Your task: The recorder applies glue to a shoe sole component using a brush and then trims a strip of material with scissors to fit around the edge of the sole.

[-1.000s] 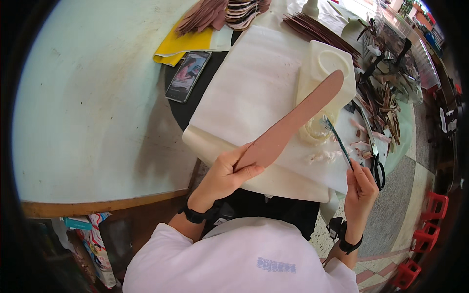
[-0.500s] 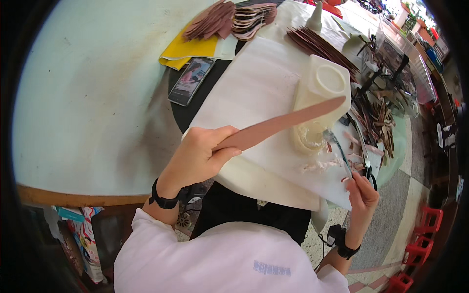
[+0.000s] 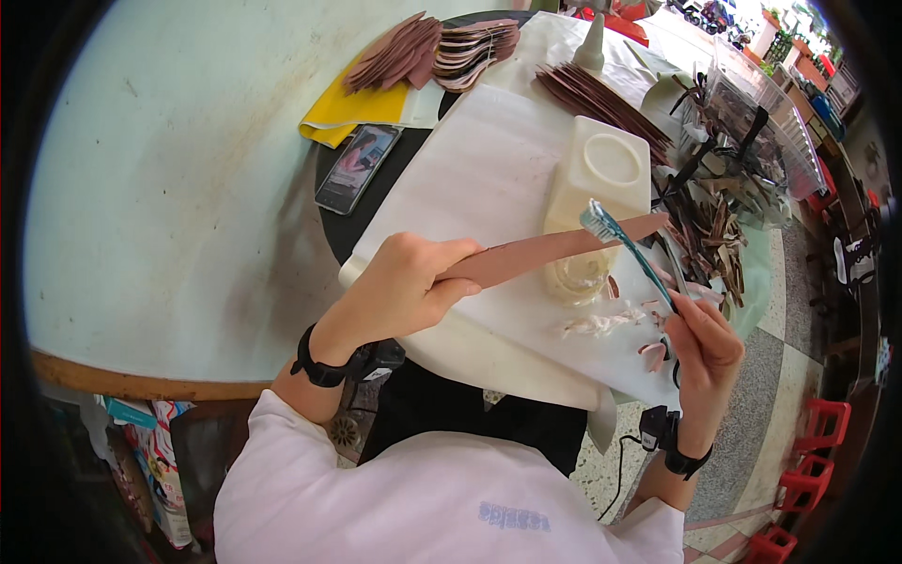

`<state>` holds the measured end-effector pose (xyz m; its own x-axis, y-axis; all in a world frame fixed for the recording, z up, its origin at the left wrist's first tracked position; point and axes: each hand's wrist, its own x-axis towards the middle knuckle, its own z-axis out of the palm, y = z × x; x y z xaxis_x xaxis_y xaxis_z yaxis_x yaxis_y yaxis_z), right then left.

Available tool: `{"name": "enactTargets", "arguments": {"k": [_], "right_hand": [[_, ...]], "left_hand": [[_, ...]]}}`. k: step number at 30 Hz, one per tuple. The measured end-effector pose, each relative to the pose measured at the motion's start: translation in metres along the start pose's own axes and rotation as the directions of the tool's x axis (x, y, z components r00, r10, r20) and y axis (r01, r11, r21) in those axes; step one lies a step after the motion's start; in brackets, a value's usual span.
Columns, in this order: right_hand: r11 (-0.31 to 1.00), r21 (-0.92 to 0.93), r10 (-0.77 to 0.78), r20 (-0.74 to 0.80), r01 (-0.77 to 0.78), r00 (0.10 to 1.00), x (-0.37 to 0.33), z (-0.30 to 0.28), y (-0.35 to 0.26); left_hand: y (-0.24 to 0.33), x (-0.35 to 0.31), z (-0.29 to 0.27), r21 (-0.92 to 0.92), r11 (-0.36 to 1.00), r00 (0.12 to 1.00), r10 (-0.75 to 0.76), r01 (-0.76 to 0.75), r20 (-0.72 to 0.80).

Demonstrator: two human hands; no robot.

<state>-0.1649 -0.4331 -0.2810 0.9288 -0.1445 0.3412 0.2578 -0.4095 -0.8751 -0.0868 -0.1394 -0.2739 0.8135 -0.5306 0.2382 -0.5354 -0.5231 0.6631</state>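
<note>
Toothbrush [image 3: 633, 252] crosses brown-pink strip [image 3: 526, 258] close to its narrow tip

Your left hand [image 3: 399, 287] pinches the strip at its near-left end, with the thumb and the fingers closed on it. The strip hangs in the air over the right half of the table [image 3: 340, 232], above the white sheet [image 3: 470, 179]. Its long axis goes from your left fingers toward the table's right edge, and a little toward the far edge, becoming thinner until the tip.

Your right hand [image 3: 705, 343] holds the toothbrush by the handle, between the thumb and the fingers, near the table's right edge. The brush points to the far left, so in this view it passes in front of the strip. The bristles [image 3: 594, 220] appear just beyond the strip's far side; whether they touch it, I cannot tell. Of your two hands, the right one is nearer to the tip, while the left one has the opposite end.

Behind the crossing is the cream plastic container [image 3: 606, 169], nearer to the table's right edge than to its left. The strip partly hides it. Leather-like scraps [image 3: 723, 240] lie along the table's right edge, and a phone [image 3: 359, 169] lies at its left edge.
</note>
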Motion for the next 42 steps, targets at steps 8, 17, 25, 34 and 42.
{"name": "enactTargets", "arguments": {"k": [8, 17, 25, 34, 42], "right_hand": [[0.995, -0.028, -0.098, 0.062, 0.1, 0.993, 0.008, 0.003, 0.007], [0.991, -0.048, -0.125, -0.026, 0.124, 0.992, 0.005, -0.008, 0.021], [0.979, -0.114, -0.164, 0.05, 0.169, 0.985, 0.002, -0.003, 0.012], [0.986, -0.101, -0.137, -0.017, 0.134, 0.99, -0.006, -0.005, 0.013], [0.984, -0.103, -0.15, -0.047, 0.145, 0.988, -0.013, -0.004, 0.027]], "left_hand": [[0.003, 0.006, -0.005, 0.006, 1.0, 0.998, -0.02, 0.019, 0.053], [0.005, 0.012, -0.007, -0.001, 0.998, 0.992, -0.064, 0.064, 0.108], [0.007, 0.014, 0.0, -0.016, 0.999, 0.996, -0.027, 0.028, 0.082], [0.001, 0.009, 0.003, -0.018, 0.999, 0.997, -0.036, 0.038, 0.062], [0.002, 0.005, 0.001, 0.016, 1.0, 0.999, 0.009, -0.01, 0.045]]}}
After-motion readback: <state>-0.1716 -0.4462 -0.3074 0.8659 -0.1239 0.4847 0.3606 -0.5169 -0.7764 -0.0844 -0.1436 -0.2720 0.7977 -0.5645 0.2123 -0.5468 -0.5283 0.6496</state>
